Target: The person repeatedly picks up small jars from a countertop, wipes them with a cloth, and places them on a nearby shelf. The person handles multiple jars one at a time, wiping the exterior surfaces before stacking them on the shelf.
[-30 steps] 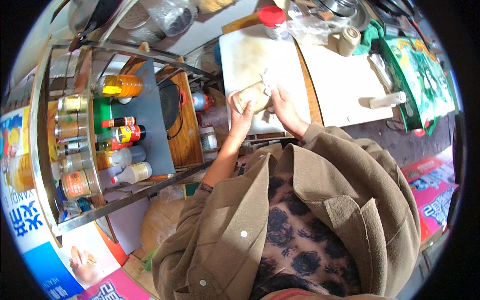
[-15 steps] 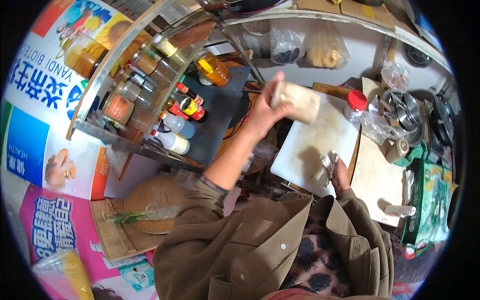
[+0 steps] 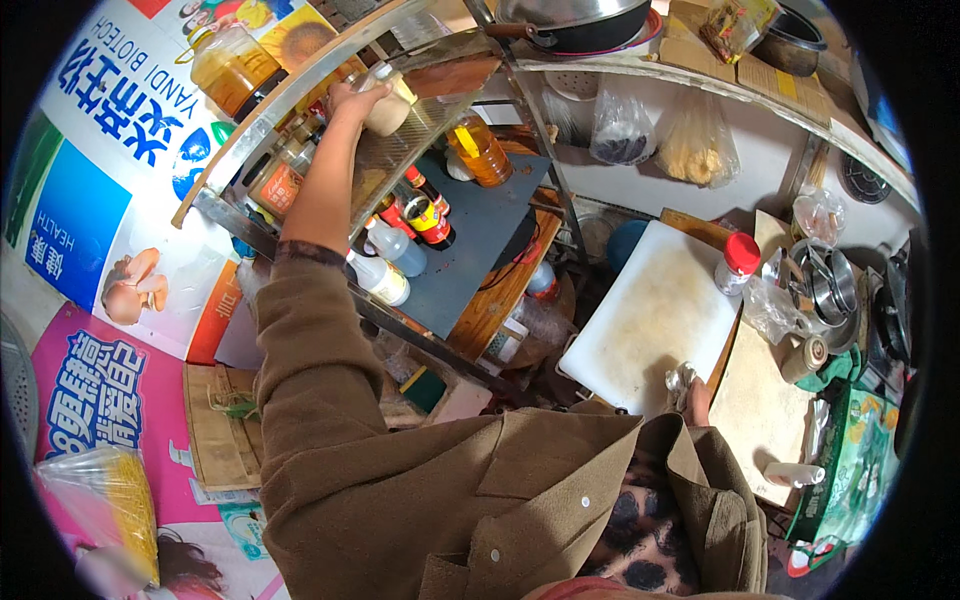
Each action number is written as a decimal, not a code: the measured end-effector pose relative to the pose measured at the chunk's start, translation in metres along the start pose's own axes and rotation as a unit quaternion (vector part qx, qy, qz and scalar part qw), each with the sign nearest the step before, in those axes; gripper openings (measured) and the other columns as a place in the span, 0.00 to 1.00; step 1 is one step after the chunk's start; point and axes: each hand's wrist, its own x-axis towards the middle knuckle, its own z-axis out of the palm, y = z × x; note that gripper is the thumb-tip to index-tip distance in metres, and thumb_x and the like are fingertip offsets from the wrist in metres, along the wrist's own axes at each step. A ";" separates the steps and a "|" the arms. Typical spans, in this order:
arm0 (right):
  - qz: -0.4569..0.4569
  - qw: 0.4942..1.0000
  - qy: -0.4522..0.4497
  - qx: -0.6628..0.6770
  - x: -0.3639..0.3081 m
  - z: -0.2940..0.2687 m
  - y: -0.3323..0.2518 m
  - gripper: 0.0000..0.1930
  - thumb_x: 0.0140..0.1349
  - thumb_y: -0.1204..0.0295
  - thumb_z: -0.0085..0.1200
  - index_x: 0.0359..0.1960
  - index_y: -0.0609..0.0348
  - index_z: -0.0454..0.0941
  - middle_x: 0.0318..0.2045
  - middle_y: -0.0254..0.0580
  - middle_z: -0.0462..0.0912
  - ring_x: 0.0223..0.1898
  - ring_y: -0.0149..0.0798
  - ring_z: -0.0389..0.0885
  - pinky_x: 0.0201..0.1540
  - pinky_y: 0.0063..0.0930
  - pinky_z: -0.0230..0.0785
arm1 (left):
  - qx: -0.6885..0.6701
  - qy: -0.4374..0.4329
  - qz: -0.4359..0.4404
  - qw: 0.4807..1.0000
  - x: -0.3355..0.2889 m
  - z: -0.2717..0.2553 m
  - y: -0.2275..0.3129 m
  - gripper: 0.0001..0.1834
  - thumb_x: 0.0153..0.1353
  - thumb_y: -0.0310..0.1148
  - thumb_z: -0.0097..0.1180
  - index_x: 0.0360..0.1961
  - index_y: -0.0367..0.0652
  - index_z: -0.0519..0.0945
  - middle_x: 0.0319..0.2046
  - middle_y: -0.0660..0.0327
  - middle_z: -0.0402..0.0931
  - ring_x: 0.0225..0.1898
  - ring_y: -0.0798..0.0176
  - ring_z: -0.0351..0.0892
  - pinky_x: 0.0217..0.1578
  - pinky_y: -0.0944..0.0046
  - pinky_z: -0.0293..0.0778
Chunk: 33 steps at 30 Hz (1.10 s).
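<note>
My left hand [image 3: 357, 102] reaches up to the glass-like upper shelf of the rack at left, fingers closed around a jar with beige contents [image 3: 387, 116]. Right behind that jar stands another with a pale lid [image 3: 398, 82]. Down by the near right corner of the white cutting board [image 3: 650, 290], my right hand [image 3: 698, 402] is closed on a crumpled whitish rag [image 3: 679, 381]; most of its fingers are hidden. A red-lidded jar [image 3: 737, 265] sits on the board's far right corner.
Sauce bottles [image 3: 428, 220] and an oil jug [image 3: 480, 150] stand on the rack's lower dark shelf [image 3: 460, 285]. A metal upright [image 3: 545, 120] rises beside it. Metal bowls [image 3: 828, 285] lie right of the board. A lidded pan [image 3: 570, 22] rests overhead, above hanging plastic bags [image 3: 697, 145].
My left hand has carried the beige jar from above the cutting board up and left to the rack's upper shelf. My right hand keeps the rag near the board's corner. The view has shifted.
</note>
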 end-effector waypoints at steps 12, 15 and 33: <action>0.020 0.997 0.015 0.076 -0.008 -0.002 0.045 0.19 0.75 0.60 0.41 0.51 0.63 0.77 0.45 0.45 0.83 0.43 0.42 0.84 0.46 0.37 0.77 | 0.354 -0.063 0.035 0.933 0.065 0.041 -0.083 0.61 0.39 0.52 0.81 0.75 0.56 0.60 0.75 0.44 0.52 0.74 0.43 0.56 0.71 0.53 0.59; -0.001 0.999 0.037 0.040 -0.007 -0.003 0.054 0.18 0.74 0.61 0.41 0.48 0.63 0.79 0.41 0.44 0.84 0.40 0.40 0.84 0.42 0.36 0.77 | 0.271 0.008 -0.060 0.961 0.058 0.039 -0.071 0.60 0.41 0.45 0.82 0.74 0.61 0.56 0.77 0.51 0.38 0.73 0.38 0.54 0.69 0.52 0.63; -0.070 0.966 0.045 -0.246 -0.009 -0.029 0.062 0.21 0.75 0.61 0.36 0.53 0.65 0.77 0.42 0.46 0.83 0.41 0.41 0.82 0.46 0.37 0.76 | 0.227 0.013 0.024 0.973 0.164 0.083 -0.147 0.44 0.57 0.38 0.61 0.75 0.48 0.58 0.71 0.44 0.62 0.73 0.40 0.59 0.73 0.47 0.52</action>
